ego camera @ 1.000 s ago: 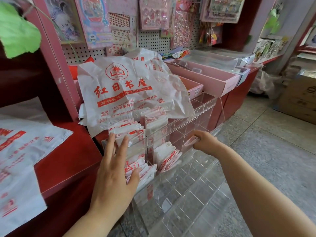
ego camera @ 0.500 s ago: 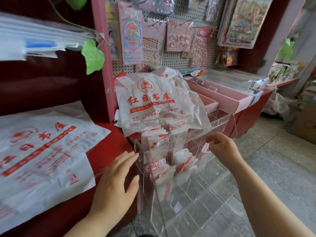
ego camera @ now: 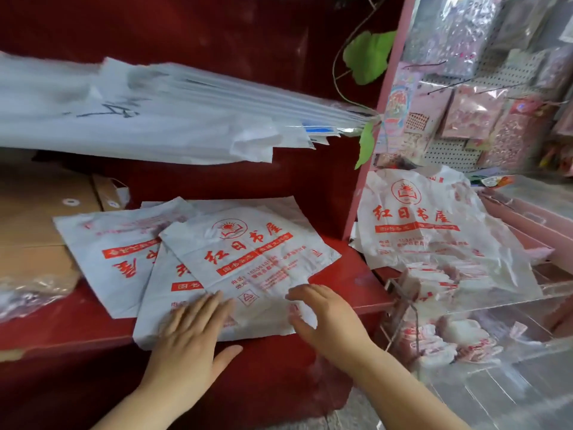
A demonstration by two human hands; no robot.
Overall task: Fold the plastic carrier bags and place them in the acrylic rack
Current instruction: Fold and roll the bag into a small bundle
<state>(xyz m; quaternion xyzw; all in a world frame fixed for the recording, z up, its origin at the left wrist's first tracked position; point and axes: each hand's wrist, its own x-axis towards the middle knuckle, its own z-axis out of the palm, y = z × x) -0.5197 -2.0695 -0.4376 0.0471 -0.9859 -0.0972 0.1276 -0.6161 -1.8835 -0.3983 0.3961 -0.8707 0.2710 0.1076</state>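
Observation:
A loose pile of flat white carrier bags (ego camera: 248, 259) with red print lies on the red shelf (ego camera: 356, 283). My left hand (ego camera: 192, 333) rests flat on the pile's near edge, fingers spread. My right hand (ego camera: 328, 318) hovers with curled fingers over the top bag's near right corner, touching or almost touching it. The clear acrylic rack (ego camera: 465, 311) stands at the right, with several small folded bags (ego camera: 431, 283) in its compartments. Another crumpled bag (ego camera: 434, 225) lies behind the rack.
A stack of white sheets (ego camera: 155, 119) overhangs on the shelf above. Cardboard boxes (ego camera: 37, 218) sit at the left. A pegboard with hanging packets (ego camera: 480, 113) and pink trays (ego camera: 533, 218) fill the right. A green leaf (ego camera: 369, 54) dangles by the pink post.
The view has swung left from the rack to the shelf. Both hands left the rack and came onto the flat bag pile; the right hand no longer holds a folded bag.

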